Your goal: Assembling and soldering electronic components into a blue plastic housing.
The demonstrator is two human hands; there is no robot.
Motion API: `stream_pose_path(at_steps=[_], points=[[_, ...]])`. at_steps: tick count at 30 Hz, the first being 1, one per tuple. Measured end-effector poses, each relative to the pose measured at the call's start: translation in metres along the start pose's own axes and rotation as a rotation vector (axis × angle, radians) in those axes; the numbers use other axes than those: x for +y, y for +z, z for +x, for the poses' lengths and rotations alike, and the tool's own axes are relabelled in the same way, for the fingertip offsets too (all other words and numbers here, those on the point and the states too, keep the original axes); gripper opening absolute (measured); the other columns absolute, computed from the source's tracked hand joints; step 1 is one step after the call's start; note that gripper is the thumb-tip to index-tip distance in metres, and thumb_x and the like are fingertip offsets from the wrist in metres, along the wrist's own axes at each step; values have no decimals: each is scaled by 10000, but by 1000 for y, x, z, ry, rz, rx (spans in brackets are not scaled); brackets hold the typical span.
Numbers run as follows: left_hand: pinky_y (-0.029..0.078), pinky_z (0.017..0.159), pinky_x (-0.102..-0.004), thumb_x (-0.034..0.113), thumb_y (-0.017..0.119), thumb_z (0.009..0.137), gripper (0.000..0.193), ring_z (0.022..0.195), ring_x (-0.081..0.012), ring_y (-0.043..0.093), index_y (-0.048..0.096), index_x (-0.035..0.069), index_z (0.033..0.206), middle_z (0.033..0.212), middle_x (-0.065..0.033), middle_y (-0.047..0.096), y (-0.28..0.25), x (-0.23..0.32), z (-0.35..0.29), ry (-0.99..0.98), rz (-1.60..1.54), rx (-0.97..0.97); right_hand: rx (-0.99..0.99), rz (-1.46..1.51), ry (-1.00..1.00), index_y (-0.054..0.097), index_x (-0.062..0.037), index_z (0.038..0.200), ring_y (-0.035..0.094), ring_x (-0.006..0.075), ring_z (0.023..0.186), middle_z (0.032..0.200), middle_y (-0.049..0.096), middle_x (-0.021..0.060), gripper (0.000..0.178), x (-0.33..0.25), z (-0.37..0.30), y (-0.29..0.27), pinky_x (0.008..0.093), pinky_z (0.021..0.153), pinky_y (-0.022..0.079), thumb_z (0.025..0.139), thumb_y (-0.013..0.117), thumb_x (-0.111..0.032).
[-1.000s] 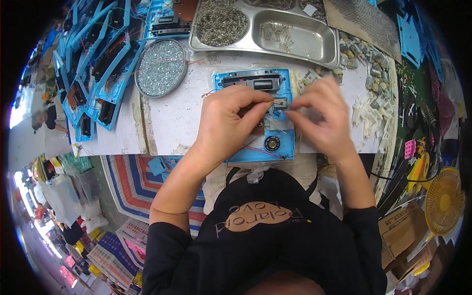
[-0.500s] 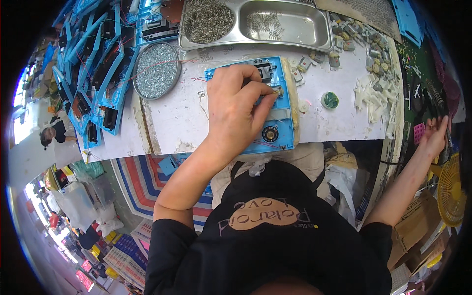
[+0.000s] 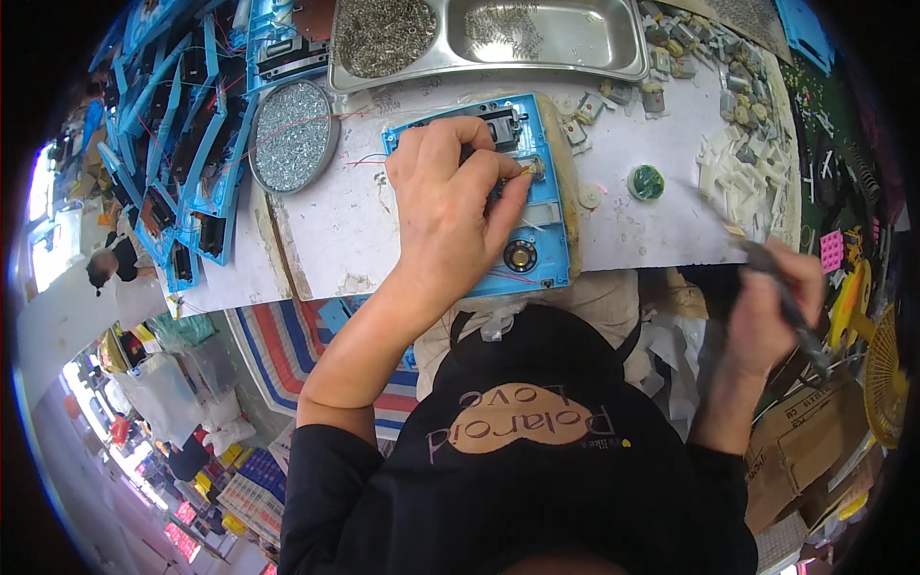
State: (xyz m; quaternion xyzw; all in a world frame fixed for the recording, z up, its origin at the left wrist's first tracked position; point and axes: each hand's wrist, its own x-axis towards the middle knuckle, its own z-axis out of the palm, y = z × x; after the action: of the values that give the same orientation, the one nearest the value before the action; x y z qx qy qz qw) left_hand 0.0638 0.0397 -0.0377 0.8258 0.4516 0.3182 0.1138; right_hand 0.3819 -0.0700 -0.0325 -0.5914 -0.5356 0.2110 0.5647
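Note:
A blue plastic casing point(image 3: 558, 251) lies open on the table in front of me, with a round black speaker point(image 3: 520, 256) and thin wires inside. My left hand point(image 3: 450, 192) rests over the casing, thumb and forefinger pinched together at a small yellowish spot near its right side. What they hold is too small to make out. Off the table's front edge at the right, my right hand point(image 3: 774, 307) is closed around a soldering iron point(image 3: 793, 321). Its dark handle slants up, and the thin metal tip, blurred by motion, points toward the green-filled round tin point(image 3: 646, 182).
A round dish of small metal pieces point(image 3: 294, 134) stands left of the casing, beside a pile of blue casings point(image 3: 216, 182). Behind is a steel tray point(image 3: 551, 69) of small metal parts. White plastic pieces point(image 3: 738, 182) and small motors point(image 3: 743, 86) lie at right.
My right hand has come from the far right edge in toward the table and now grips the soldering iron. The left hand keeps its pinch at the casing. The view has shifted slightly.

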Motion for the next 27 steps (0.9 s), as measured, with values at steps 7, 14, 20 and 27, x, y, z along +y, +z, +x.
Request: stream_pose_path(at_steps=[7,14,20,27], points=[[354,839,-419,106,815,725,180,959,-276,515,689,105,853,1034,-49,586,0,-1,1,15,-4,18,-356,295,-24,570,-7,1072,457,128,710,794,562,57,321,-5,-8,77,275,633,346,842,793,18],[352,837,-420,102,813,720,183,962,-274,521,691,106,856,1037,-43,591,0,-1,0,10,-7,25,-349,281,1,570,-5,1077,456,121,708,803,569,65,329,-9,-8,86,264,629,340,845,802,6],[354,832,-419,96,808,708,181,964,-276,526,697,105,851,1033,-45,592,0,-1,0,7,-4,25,-364,318,10,567,-3,1079,455,119,706,814,573,72,326,0,-10,86,260,627,341,848,797,9],[358,834,-422,98,808,708,179,969,-280,529,696,98,847,1037,-49,593,-2,0,0,-2,-6,17,-387,274,-15,566,-2,1069,450,119,703,794,547,59,318,-3,-9,86,260,628,343,847,793,15]])
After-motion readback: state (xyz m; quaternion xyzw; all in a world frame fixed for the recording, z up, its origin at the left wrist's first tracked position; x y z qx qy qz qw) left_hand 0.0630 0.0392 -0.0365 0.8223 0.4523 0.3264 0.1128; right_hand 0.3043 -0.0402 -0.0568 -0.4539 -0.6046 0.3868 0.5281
